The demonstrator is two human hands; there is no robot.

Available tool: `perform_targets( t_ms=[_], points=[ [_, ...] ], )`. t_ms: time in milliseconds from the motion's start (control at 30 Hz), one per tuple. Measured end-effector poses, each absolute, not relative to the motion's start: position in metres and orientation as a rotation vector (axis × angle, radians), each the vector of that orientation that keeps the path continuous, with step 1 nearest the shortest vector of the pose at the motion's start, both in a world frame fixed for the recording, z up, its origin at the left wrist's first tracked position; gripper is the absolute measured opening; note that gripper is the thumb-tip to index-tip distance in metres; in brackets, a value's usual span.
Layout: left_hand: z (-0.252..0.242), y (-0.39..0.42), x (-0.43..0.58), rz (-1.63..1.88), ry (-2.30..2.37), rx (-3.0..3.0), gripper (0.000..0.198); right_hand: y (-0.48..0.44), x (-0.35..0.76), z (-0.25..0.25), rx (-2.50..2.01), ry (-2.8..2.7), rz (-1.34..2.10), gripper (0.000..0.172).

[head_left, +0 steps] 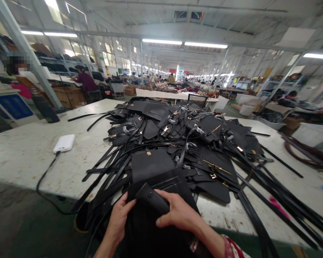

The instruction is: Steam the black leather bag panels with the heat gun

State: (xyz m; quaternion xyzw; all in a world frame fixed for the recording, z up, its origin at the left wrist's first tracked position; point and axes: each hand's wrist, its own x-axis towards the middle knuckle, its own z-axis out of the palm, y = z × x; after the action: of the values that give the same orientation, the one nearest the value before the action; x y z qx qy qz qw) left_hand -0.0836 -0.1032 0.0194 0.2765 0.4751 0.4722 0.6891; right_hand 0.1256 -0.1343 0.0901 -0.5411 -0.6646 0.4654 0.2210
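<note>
Low in the head view, a black leather bag (144, 229) is held upright at the table's near edge. My left hand (120, 216) pinches its left edge between thumb and fingers. My right hand (179, 211) wraps round a thick, folded-looking black part (152, 199) at the bag's top, thumb towards me. Whether this part is a flap or a side panel I cannot tell. Just beyond my hands lies a pile of black bags (150, 161) with gold buckles, zips and long straps. The bag's lower part is dark, its details hard to make out.
A white power bank (64, 143) with a black cable (47, 172) lies on the worktable (24, 154) at left. Loose black straps (280, 200) and coiled brown straps (303, 154) lie at right. Several people sit farther back, one in purple (87, 80).
</note>
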Motion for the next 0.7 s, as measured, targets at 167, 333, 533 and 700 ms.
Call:
perform_targets(
  t_ms=[167,333,533,700],
  points=[
    [0.022,-0.087,-0.086,0.990,1.235,0.620,0.042,-0.124,0.147,0.102,-1.556,-2.002,1.204,0.070],
    [0.021,-0.082,-0.083,0.948,1.132,0.604,0.033,-0.112,0.128,0.110,-1.516,-2.259,0.976,0.071],
    [0.011,-0.081,-0.081,1.026,1.111,0.414,0.024,-0.118,0.131,0.108,-1.511,-2.313,0.969,0.071],
    [0.009,-0.080,-0.074,0.957,0.991,0.403,0.030,-0.119,0.131,0.109,-1.556,-2.202,1.010,0.066]
  ],
)
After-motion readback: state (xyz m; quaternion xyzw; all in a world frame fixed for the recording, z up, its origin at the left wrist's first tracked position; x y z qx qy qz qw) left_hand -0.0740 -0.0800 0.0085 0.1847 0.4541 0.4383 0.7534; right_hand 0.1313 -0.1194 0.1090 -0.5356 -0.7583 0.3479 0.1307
